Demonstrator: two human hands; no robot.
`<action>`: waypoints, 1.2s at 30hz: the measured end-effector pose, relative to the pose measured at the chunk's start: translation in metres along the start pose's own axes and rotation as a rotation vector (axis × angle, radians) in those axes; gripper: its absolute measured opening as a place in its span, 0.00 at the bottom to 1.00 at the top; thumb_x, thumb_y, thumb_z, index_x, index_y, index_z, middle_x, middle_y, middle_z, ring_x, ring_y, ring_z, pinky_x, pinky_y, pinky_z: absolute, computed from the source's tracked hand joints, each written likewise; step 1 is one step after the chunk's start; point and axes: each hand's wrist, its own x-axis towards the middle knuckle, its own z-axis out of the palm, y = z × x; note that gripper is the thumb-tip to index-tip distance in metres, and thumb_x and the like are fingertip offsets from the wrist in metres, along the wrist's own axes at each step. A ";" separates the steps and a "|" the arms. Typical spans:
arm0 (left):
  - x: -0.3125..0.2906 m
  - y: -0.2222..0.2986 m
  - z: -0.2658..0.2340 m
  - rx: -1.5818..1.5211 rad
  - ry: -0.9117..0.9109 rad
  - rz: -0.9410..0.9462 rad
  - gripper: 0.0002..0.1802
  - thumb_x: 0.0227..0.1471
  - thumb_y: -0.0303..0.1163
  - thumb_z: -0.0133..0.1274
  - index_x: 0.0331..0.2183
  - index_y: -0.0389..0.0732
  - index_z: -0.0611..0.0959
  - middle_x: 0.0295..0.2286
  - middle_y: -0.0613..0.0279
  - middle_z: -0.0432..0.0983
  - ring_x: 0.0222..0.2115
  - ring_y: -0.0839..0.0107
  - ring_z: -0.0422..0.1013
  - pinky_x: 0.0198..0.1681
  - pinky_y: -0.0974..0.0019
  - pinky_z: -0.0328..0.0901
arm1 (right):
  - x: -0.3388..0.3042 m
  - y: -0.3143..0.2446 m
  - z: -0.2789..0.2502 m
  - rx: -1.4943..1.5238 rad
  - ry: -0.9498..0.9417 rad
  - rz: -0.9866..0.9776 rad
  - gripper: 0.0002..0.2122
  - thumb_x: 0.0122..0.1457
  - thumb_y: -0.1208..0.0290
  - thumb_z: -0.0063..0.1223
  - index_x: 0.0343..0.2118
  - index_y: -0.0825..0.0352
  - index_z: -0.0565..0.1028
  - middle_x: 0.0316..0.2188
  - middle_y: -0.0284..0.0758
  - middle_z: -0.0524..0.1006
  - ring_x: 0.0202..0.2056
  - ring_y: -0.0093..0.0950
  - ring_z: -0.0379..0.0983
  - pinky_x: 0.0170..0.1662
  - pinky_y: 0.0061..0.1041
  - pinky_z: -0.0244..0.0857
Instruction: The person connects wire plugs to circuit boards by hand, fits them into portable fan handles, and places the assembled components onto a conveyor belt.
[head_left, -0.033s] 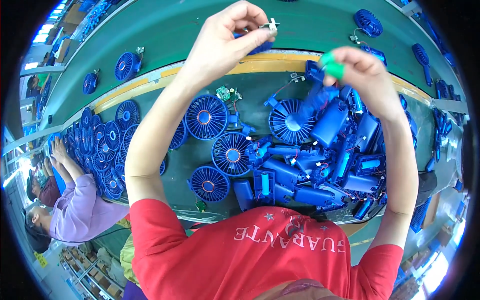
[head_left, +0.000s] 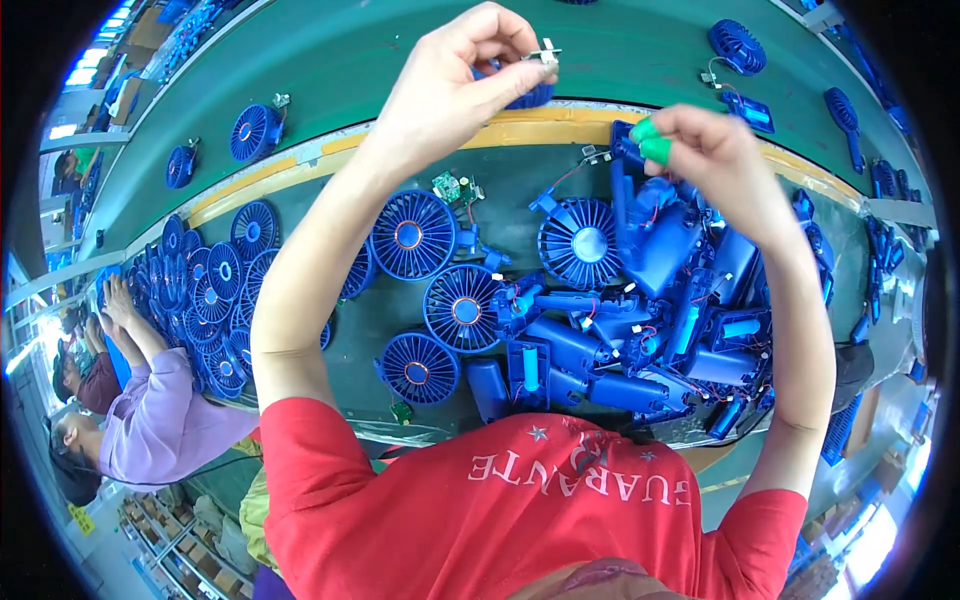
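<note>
My left hand (head_left: 465,80) is raised over the far edge of the bench, closed on a small circuit board (head_left: 546,54) with a pale connector. A blue fan head (head_left: 532,95) shows partly under those fingers. My right hand (head_left: 705,145), with green covers on thumb and forefinger, is pinched closed over the right-hand pile. A long blue handle shell (head_left: 627,215) hangs at its fingertips; the exact contact is hard to see. Just left of the shell lies a blue fan head (head_left: 583,243) with a wired connector. Blue handles (head_left: 660,250) with wires and blue cells are heaped below my right hand.
Several round fan heads (head_left: 408,235) lie between my arms, with a green circuit board (head_left: 450,187) beside them. More fan heads (head_left: 212,290) are heaped at left, near a person in purple (head_left: 165,425). A yellow-edged strip (head_left: 330,150) borders the green belt (head_left: 360,60), which carries scattered fans.
My right hand has shifted slightly, and the blue handle shell below it has swung from a blurred slant to nearly upright. My left hand has barely moved.
</note>
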 end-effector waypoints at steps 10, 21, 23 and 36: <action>0.004 -0.010 0.024 -0.054 -0.148 0.046 0.14 0.74 0.18 0.67 0.51 0.40 0.79 0.55 0.51 0.88 0.53 0.74 0.84 0.60 0.67 0.81 | -0.009 0.004 -0.015 0.408 0.086 -0.192 0.18 0.82 0.69 0.66 0.68 0.71 0.84 0.52 0.39 0.92 0.49 0.24 0.87 0.62 0.28 0.81; -0.009 0.000 0.049 0.094 -0.247 0.056 0.27 0.69 0.25 0.76 0.62 0.38 0.80 0.46 0.65 0.85 0.47 0.80 0.81 0.50 0.70 0.77 | -0.009 0.005 -0.007 0.362 0.167 -0.182 0.14 0.81 0.71 0.67 0.64 0.70 0.87 0.50 0.34 0.92 0.47 0.23 0.86 0.56 0.28 0.81; -0.012 0.002 0.053 0.220 -0.258 0.094 0.23 0.68 0.29 0.78 0.58 0.38 0.86 0.43 0.68 0.83 0.41 0.81 0.77 0.44 0.70 0.75 | -0.007 0.006 -0.009 -0.007 0.188 0.018 0.14 0.79 0.75 0.66 0.63 0.70 0.86 0.49 0.36 0.92 0.48 0.24 0.88 0.52 0.30 0.81; -0.015 -0.023 0.093 0.416 -0.207 0.368 0.23 0.63 0.48 0.81 0.44 0.40 0.91 0.36 0.59 0.79 0.37 0.59 0.80 0.41 0.55 0.74 | -0.014 -0.002 0.000 -0.189 0.235 -0.021 0.14 0.76 0.79 0.62 0.62 0.72 0.85 0.45 0.33 0.91 0.44 0.19 0.82 0.50 0.27 0.78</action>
